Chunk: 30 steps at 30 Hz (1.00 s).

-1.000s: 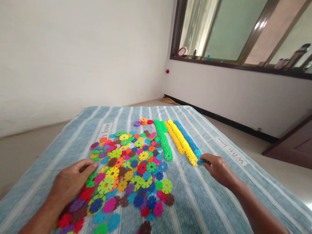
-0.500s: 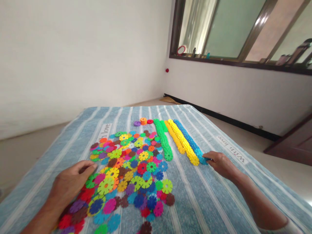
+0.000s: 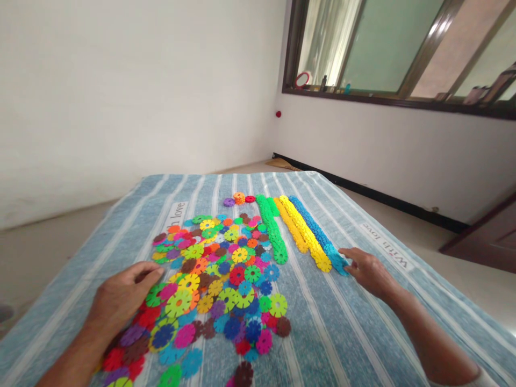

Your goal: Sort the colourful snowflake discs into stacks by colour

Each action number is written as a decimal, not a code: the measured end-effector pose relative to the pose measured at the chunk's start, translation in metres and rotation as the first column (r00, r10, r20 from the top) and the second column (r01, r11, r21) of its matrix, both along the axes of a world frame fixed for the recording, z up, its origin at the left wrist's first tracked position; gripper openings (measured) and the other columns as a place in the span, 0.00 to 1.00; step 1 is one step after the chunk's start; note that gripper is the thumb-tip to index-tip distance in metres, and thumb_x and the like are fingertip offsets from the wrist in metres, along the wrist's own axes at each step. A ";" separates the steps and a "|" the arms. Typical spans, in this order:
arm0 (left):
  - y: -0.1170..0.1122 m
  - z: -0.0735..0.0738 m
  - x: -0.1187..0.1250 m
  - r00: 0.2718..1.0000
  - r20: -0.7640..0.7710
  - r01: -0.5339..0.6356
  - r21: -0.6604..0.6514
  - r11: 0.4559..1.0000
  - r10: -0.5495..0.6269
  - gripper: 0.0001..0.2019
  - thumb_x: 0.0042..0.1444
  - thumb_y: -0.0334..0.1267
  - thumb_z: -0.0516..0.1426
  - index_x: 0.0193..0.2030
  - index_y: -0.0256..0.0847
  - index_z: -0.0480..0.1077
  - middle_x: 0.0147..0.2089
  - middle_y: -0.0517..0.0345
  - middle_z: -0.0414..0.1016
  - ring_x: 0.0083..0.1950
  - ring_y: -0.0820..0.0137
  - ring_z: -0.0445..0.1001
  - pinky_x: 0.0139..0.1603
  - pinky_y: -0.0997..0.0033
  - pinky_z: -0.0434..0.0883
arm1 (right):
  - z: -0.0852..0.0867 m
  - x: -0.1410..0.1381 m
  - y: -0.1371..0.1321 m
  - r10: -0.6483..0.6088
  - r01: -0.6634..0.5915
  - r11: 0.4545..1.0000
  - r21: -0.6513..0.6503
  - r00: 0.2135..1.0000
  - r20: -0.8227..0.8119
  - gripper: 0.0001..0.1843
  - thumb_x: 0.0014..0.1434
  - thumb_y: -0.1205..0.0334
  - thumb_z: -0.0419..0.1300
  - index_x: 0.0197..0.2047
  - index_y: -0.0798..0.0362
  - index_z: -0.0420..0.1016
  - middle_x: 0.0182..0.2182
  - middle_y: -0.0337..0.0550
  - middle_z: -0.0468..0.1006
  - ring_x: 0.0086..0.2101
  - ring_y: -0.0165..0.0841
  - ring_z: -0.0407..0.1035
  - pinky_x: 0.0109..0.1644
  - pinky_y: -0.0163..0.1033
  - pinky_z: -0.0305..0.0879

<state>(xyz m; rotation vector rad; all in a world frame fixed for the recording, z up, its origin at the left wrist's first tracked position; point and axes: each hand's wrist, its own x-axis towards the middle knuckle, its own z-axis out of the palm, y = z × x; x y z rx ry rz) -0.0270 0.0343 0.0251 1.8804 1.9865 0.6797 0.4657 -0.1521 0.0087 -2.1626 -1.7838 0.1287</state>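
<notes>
At the near end of a blue row of slotted plastic discs point(image 3: 310, 223), my right hand point(image 3: 368, 271) has its thumb and fingers closed about a light blue disc point(image 3: 339, 266). My left hand point(image 3: 123, 298) rests with curled fingers against the left edge of a mixed pile of slotted discs point(image 3: 217, 269). What lies inside those curled fingers, if anything, is hidden. Left of the blue row lie a bright yellow row point(image 3: 306, 234), a darker yellow row point(image 3: 292, 228) and a green row point(image 3: 272, 231), all of overlapping discs.
Small stacks of orange point(image 3: 239, 198), purple point(image 3: 229, 202) and red discs point(image 3: 250, 199) sit beyond the pile. A striped blue cloth point(image 3: 322, 333) covers the table. Behind it are a white wall point(image 3: 141, 97) and a window ledge point(image 3: 363, 97) with small items.
The light blue discs at the near end of the blue row extend slightly further toward me. My right hand has shifted a little right; the left stays at the pile. The view has tilted slightly.
</notes>
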 end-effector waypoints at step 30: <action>-0.006 -0.004 0.000 0.999 0.013 0.045 0.009 0.999 -0.045 0.16 0.46 0.50 0.52 0.34 0.43 0.74 0.34 0.60 0.80 0.38 0.64 0.76 0.39 0.72 0.67 | -0.003 -0.021 -0.014 -0.066 0.065 0.998 0.009 0.986 0.156 0.20 0.57 0.58 0.55 0.54 0.47 0.70 0.45 0.45 0.76 0.36 0.39 0.75 0.37 0.41 0.67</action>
